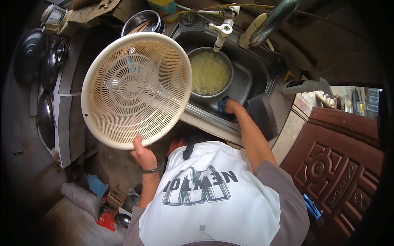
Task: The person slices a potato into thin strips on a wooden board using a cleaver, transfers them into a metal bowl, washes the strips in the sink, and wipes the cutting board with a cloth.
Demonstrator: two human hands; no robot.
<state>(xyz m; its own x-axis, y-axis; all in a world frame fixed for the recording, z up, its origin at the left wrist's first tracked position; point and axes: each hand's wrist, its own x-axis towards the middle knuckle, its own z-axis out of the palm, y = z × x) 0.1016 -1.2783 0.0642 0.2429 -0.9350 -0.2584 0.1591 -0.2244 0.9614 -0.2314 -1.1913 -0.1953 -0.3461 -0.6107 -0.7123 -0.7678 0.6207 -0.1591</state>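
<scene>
With thumb over the rim, my left hand grips a round cream plastic colander, tilted so its slotted inside shows; nothing lies in it. My right hand is down in the stainless steel sink, closed on a dark blue cloth. Just beyond that hand, a round metal bowl stands in the sink under the faucet. It holds pale yellow shredded strips in liquid.
Behind the colander stands a dark bowl with chopsticks. A cleaver blade leans over the sink's right edge. A white-handled tool lies farther right. Pan lids line the left side, and a carved reddish-brown door is at the right.
</scene>
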